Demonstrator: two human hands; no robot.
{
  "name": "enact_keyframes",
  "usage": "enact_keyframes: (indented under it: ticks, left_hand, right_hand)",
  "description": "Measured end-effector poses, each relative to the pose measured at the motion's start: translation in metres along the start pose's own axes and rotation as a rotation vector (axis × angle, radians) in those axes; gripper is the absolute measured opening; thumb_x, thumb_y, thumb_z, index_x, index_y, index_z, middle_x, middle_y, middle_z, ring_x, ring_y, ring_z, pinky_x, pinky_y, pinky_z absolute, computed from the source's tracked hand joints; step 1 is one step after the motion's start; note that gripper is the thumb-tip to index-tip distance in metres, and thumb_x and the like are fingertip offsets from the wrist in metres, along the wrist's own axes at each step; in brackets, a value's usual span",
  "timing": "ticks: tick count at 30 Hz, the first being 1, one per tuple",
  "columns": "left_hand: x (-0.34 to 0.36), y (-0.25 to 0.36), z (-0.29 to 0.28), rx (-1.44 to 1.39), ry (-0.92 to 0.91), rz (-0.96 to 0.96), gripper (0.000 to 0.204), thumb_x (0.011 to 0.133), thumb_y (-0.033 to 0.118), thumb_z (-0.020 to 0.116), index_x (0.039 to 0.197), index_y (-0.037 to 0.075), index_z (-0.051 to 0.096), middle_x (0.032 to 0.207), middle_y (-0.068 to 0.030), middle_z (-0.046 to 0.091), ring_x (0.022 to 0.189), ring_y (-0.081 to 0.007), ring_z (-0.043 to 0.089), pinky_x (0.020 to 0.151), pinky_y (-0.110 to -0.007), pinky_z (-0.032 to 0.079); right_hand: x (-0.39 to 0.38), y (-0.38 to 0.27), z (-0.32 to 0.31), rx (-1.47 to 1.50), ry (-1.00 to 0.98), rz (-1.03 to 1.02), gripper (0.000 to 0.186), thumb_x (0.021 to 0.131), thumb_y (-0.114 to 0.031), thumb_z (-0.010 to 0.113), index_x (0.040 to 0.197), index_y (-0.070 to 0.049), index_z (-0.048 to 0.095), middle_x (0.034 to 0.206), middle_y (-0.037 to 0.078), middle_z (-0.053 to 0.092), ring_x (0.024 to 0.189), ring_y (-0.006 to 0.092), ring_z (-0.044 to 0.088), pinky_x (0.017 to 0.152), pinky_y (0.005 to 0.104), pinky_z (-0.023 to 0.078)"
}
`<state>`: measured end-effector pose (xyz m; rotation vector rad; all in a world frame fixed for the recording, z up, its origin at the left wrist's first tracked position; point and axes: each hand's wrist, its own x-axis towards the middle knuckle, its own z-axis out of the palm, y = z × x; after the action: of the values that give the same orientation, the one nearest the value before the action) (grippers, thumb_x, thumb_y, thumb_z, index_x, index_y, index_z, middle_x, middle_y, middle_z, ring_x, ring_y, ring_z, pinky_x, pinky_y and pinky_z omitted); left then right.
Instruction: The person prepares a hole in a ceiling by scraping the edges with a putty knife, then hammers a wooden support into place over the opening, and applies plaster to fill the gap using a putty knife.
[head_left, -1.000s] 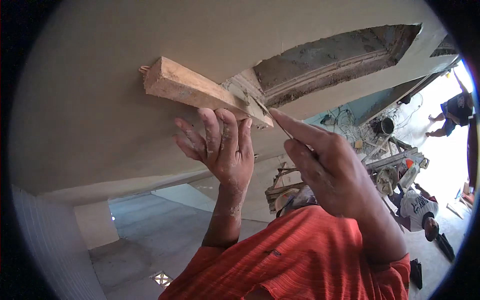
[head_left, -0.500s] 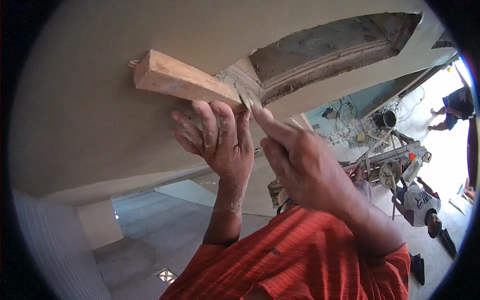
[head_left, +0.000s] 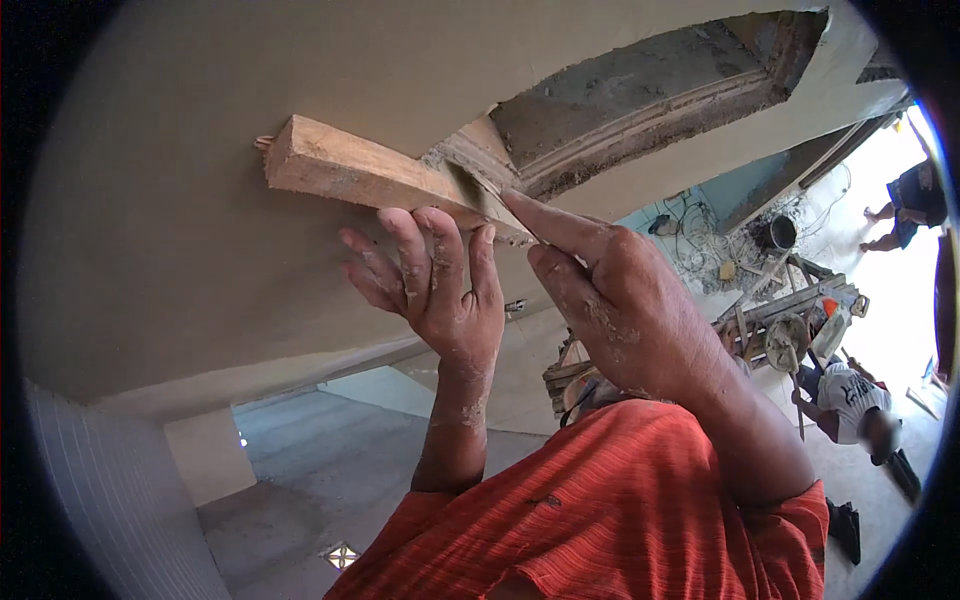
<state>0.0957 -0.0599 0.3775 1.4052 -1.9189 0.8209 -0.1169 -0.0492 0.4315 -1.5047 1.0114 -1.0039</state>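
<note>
A squared length of wood lies against the smooth grey plaster surface. My left hand bears up on its lower edge with thumb and fingertips, the other fingers spread. In my right hand is a slim flat-bladed tool, forefinger stretched along it. Its blade meets the end of a stepped moulding beside the wood. Most of the handle is hidden in my palm. Dried plaster specks both hands.
The moulding runs along an arched recess with rough edges. At right are a wooden scaffold, a black bucket, tangled cables and rubble. A co-worker in a white shirt and another person are farther off.
My right hand has shifted slightly right and down, the blade now flatter and clearer against the moulding. My left hand remains at the wood. The co-worker in white has moved a little.
</note>
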Motion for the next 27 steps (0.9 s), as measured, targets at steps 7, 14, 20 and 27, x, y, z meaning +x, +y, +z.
enact_keyframes:
  ticks: [7,14,20,27]
  left_hand:
    - [-0.002,-0.001,0.004,-0.055,0.006,0.011,0.051,0.091,0.032,0.081,0.136,0.012,0.067,0.167,-0.0116,0.035,0.154,-0.0522,0.019,0.122,-0.067,0.011]
    - [-0.003,-0.006,0.002,-0.044,0.025,0.014,0.054,0.091,0.034,0.080,0.140,0.016,0.065,0.167,-0.0103,0.035,0.154,-0.0525,0.018,0.122,-0.067,0.010]
    - [-0.004,-0.010,-0.004,-0.098,-0.031,0.009,0.047,0.094,0.029,0.077,0.139,0.018,0.067,0.166,-0.0068,0.038,0.155,-0.0504,0.017,0.123,-0.067,0.006]
    - [-0.005,-0.008,-0.001,-0.059,0.002,-0.001,0.043,0.092,0.029,0.079,0.133,0.018,0.071,0.165,-0.0063,0.040,0.156,-0.0503,0.016,0.123,-0.067,0.004]
  right_hand:
    - [-0.005,0.000,0.004,0.001,-0.015,-0.083,0.047,0.102,-0.013,0.053,0.146,0.003,0.054,0.070,0.016,0.057,0.062,0.0197,0.056,0.068,0.0362,0.048]
    - [-0.032,0.006,0.023,0.245,0.092,0.095,0.052,0.104,-0.006,0.051,0.155,-0.002,0.045,0.078,0.007,0.055,0.057,0.0091,0.052,0.055,0.0274,0.045]
    - [-0.019,0.007,0.089,0.115,0.299,-0.155,0.067,0.101,-0.002,0.055,0.162,-0.002,0.029,0.097,0.014,0.051,0.078,0.0207,0.055,0.068,0.0325,0.046]
    - [-0.061,0.019,0.042,0.167,0.148,0.014,0.055,0.106,-0.008,0.052,0.159,-0.002,0.037,0.096,0.004,0.057,0.069,0.0070,0.054,0.059,0.0206,0.045]
